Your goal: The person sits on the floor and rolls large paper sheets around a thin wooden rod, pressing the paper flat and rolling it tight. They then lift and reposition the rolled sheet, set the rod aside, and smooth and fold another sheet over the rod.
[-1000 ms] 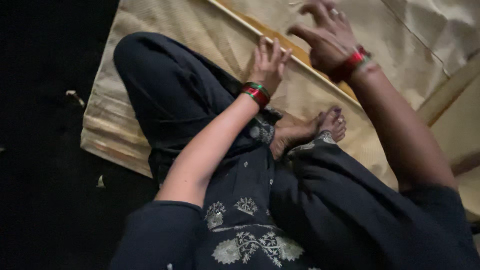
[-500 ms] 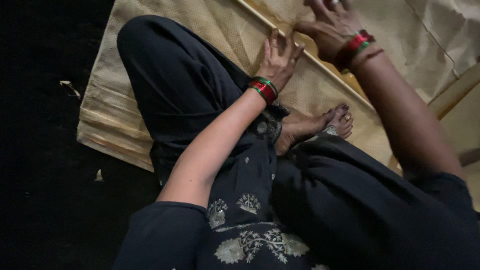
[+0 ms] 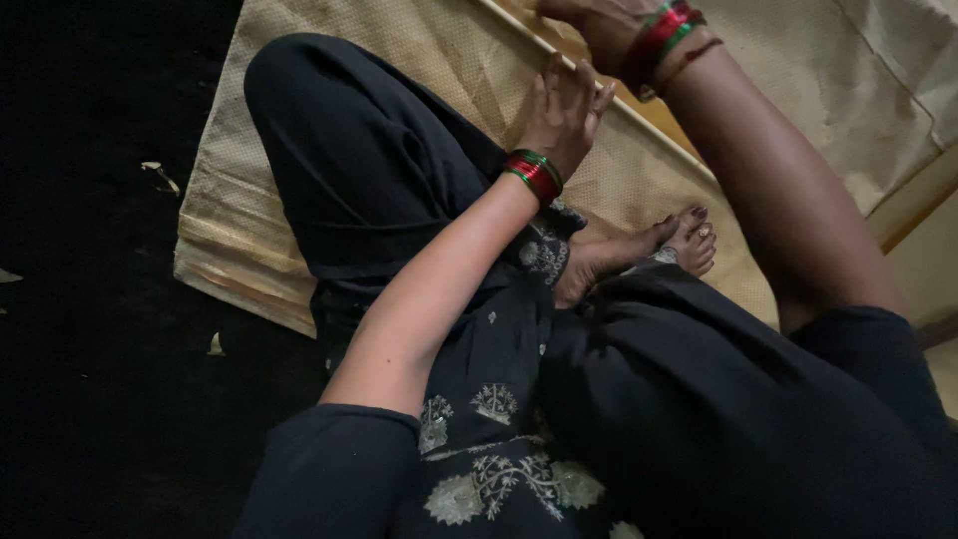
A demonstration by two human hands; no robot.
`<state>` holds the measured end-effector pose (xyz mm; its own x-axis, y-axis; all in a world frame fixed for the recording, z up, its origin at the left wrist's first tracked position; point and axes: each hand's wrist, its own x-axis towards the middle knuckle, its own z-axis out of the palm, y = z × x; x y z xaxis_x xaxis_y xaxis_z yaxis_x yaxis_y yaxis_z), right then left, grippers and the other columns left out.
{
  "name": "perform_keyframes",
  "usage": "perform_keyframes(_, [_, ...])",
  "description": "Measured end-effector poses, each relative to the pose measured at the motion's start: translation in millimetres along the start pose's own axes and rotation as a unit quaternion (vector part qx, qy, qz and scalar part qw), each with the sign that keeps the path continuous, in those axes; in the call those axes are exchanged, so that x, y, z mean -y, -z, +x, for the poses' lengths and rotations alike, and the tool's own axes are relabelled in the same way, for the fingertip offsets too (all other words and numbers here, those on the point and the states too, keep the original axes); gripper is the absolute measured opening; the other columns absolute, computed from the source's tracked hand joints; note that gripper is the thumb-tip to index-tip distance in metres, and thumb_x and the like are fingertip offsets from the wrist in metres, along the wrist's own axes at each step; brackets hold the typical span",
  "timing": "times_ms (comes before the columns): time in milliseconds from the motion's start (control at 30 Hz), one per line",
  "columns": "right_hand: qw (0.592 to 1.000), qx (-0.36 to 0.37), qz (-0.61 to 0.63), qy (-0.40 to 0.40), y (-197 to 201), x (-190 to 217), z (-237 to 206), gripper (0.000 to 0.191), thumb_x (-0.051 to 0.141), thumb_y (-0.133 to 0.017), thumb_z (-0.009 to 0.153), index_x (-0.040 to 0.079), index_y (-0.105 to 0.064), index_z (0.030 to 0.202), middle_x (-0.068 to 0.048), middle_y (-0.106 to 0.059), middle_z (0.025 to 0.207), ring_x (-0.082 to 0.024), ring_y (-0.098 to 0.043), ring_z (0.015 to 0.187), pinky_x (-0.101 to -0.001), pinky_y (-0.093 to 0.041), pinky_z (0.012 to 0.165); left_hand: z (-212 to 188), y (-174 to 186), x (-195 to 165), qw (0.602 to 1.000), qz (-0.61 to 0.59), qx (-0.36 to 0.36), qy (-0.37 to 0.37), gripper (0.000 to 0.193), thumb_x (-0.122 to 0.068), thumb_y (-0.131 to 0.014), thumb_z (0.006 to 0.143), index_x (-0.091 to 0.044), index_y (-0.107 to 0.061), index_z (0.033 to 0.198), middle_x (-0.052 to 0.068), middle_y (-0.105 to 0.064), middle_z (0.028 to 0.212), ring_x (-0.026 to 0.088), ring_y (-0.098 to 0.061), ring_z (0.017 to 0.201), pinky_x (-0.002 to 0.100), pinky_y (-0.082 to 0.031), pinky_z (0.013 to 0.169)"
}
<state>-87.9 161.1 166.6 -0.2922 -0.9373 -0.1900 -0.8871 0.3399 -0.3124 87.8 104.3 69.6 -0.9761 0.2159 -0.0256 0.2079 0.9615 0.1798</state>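
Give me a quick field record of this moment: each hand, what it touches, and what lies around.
left hand: fingers spread, lying flat on the mat beside the strip
right hand: mostly cut off at the top edge, on the strip; grip cannot be told
strip: thin, pale, runs diagonally across the mat
mat: woven, tan, on the dark floor
bangles: red and green, on both wrists
foot: bare, tucked under the folded leg
floor: dark, with a few pale scraps
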Motion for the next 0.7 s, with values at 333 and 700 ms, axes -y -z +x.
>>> perform_keyframes(333, [0.999, 0.022, -0.013, -0.03, -2.4, 7.6, -13.7, 0.049, 0.011, -0.075, 0.091, 0.016, -0.066, 0.139, -0.012, -0.074, 0.117, -0.029, -0.072, 0.095, -0.0408, -0.056, 0.075, 1.3, -6.2, 0.6, 0.998, -0.023, -0.055, 0.015, 0.048, -0.024, -0.051, 0.105, -0.024, -0.049, 0.153, 0.028, -0.023, 0.16, 0.066, -0.022, 0.144, 0.074, -0.034, 0.114])
perform_keyframes(700, [0.979, 0.13, -0.074, -0.137, 44.8, 23.3, -97.7, 0.064, -0.003, -0.06, 0.09, 0.026, -0.062, 0.147, -0.016, -0.073, 0.109, -0.029, -0.072, 0.088, -0.0401, -0.056, 0.069, -8.1, -12.8, 4.5, 0.994, -0.069, -0.082, -0.01, 0.056, -0.015, -0.053, 0.102, -0.009, -0.045, 0.158, 0.03, -0.026, 0.161, 0.067, -0.016, 0.144, 0.076, -0.031, 0.114])
